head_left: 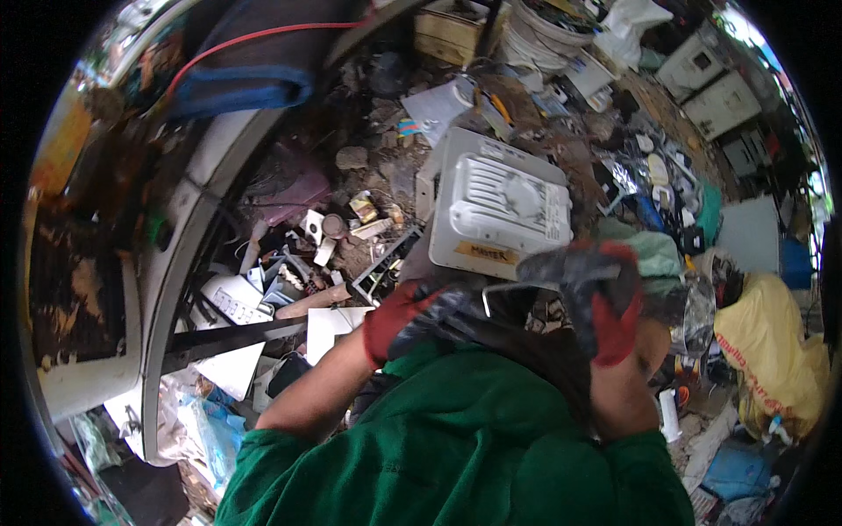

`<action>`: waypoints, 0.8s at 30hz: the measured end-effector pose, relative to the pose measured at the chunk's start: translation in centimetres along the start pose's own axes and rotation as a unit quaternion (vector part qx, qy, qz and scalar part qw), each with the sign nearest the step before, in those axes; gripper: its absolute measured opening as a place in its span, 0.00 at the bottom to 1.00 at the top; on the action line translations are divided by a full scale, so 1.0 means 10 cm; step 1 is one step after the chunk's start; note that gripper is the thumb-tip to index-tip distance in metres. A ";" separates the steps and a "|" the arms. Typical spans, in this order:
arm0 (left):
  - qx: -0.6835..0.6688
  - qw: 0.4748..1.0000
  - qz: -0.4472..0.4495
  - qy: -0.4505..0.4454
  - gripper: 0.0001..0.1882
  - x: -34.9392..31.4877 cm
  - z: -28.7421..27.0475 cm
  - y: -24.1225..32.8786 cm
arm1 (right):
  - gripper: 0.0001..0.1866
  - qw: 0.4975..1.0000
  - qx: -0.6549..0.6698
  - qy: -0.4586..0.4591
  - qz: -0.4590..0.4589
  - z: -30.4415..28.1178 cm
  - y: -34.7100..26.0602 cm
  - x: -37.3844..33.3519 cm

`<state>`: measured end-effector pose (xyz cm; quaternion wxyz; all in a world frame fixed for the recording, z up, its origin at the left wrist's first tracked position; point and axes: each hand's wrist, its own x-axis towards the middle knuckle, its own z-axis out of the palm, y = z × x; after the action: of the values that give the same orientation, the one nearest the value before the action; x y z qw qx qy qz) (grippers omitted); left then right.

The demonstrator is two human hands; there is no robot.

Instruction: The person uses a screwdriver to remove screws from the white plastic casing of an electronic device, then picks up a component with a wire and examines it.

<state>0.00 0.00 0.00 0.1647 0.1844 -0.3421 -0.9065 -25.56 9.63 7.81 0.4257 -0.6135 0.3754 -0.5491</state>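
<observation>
Gripping a bent metal rod just below the white ribbed box, the gloved right hand is clamping one end; the left hand's grip is closing beneath the box too.

Dirt ground strewn with scrap across frame centre. White cabinets upper right, daylit. Yellow sack at right edge.

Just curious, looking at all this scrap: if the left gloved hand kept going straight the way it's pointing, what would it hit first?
Probably the white ribbed casing: the left hand points up-right toward its lower edge, seemingly very near, though depth is unclear.
</observation>
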 end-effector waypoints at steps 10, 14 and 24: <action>0.425 0.905 0.013 -0.017 0.10 0.86 0.22 -0.46 | 0.26 0.924 -0.205 0.299 0.123 -0.12 -0.01 -1.05; 0.575 0.807 0.126 0.039 0.13 0.87 0.40 -0.21 | 0.29 0.812 -0.501 0.297 0.043 -0.30 0.02 -1.00; 0.761 0.637 0.109 -0.052 0.10 1.45 0.90 1.08 | 0.28 0.865 -0.482 0.075 0.117 -0.45 0.41 0.14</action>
<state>-14.86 -8.84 10.42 0.0451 0.1582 -0.9367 -0.3092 -29.83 6.39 4.67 0.1087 -0.6510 0.6928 -0.2906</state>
